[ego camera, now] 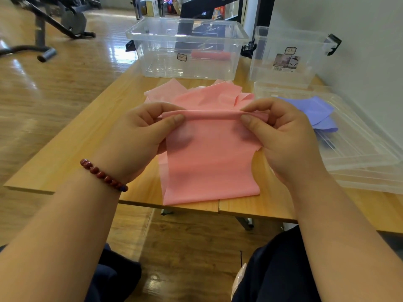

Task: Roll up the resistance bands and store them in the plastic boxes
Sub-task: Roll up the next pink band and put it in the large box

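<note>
Mid-frame, the pink band stretches between both hands: left hand and right hand pinch its rolled top edge.

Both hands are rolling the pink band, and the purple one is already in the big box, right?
Not quite: in the head view the purple band lies on the clear lid at right. Left hand and right hand do roll the pink band.

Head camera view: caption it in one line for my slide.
Left hand and right hand pinch the rolled edge of a pink resistance band before a clear plastic box.
</note>
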A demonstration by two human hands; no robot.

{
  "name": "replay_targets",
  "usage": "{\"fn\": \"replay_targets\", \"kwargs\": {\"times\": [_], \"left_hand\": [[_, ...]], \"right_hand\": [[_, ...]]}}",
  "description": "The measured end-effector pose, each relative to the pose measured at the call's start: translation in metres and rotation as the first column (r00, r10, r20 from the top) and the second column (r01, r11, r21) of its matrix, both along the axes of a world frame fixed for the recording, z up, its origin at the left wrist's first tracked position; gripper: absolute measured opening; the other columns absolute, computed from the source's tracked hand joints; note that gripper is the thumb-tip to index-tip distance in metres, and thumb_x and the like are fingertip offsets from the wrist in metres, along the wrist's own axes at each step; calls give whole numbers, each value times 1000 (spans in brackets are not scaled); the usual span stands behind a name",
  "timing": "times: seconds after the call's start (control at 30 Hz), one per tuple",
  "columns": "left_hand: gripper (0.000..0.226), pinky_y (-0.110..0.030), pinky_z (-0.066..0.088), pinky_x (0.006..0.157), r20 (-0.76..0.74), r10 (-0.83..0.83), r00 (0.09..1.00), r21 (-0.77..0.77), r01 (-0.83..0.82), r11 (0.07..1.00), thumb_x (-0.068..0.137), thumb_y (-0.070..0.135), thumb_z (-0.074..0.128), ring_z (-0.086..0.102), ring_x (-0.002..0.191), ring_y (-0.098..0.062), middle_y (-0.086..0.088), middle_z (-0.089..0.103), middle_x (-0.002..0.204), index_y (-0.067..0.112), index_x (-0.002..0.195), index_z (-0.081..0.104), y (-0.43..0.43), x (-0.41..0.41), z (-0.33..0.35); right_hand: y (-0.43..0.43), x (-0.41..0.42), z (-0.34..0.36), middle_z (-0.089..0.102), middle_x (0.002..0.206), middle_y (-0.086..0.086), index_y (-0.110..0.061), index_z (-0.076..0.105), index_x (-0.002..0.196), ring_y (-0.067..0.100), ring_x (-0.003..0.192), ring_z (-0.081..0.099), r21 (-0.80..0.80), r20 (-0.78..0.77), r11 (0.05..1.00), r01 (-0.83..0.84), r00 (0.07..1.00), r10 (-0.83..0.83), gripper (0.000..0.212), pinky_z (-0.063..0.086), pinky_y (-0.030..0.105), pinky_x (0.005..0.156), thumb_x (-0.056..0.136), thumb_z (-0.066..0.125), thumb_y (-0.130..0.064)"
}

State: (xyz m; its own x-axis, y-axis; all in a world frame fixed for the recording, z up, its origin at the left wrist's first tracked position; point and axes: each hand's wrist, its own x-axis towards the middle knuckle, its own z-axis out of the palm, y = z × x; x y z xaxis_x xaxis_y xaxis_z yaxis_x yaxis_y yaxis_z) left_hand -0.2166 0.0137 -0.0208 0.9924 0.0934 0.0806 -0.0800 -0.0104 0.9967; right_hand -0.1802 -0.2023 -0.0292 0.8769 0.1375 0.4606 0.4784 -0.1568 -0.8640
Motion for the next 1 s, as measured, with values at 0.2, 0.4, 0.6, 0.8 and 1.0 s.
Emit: {"fn": "replay_targets", "kwargs": {"times": [0.2, 0.4, 0.6, 0.8, 1.0], "left_hand": [[21, -22, 56, 63, -32, -64, 997, -89, 61, 994, 91, 6, 59, 63, 71, -11, -1, 69, 79, 19, 89, 76, 2, -3, 3], [16, -22, 54, 61, -17, -54, 998, -64, 53, 997, 71, 25, 68, 66, 74, -13, -3, 72, 83, 20, 81, 79, 2, -3, 3], [20, -33, 56, 78, 12, 14, 1000, 26, -14, 1000, 74, 30, 71, 63, 82, -16, -6, 68, 88, 24, 92, 76, 1, -1, 0], [27, -38, 57, 82, 38, 32, 999, 50, -34, 998, 72, 32, 66, 66, 83, -16, -4, 71, 85, 17, 93, 73, -3, -3, 1], [18, -17, 53, 63, 37, -13, 999, 19, 12, 1000, 72, 24, 66, 64, 75, -5, 6, 71, 78, 24, 86, 78, 4, -2, 2]], "right_hand": [[0, -1, 0, 65, 78, -19, -36, 68, 85, -2, 78, 60, -12, 39, 1000, -6, 999, 6, 26, 45, 12, 72, 90, 68, -11], [0, 0, 0, 70, 84, -19, -36, 72, 83, 1, 89, 65, 3, 13, 1000, -5, 1000, 5, 29, 49, 15, 78, 87, 71, -7], [1, -2, 1, 69, 91, -15, -32, 72, 87, 0, 88, 64, 40, -63, 998, -49, 997, 52, 27, 49, 14, 76, 86, 71, -5], [1, -1, 0, 69, 95, -11, -38, 70, 92, 2, 90, 65, 33, -68, 999, 27, 997, -25, 24, 50, 15, 76, 88, 71, -14], [1, 1, 0, 66, 78, -25, -38, 69, 86, -4, 83, 61, -78, -48, 996, 53, 997, -56, 21, 46, 11, 73, 92, 67, -18]]}}
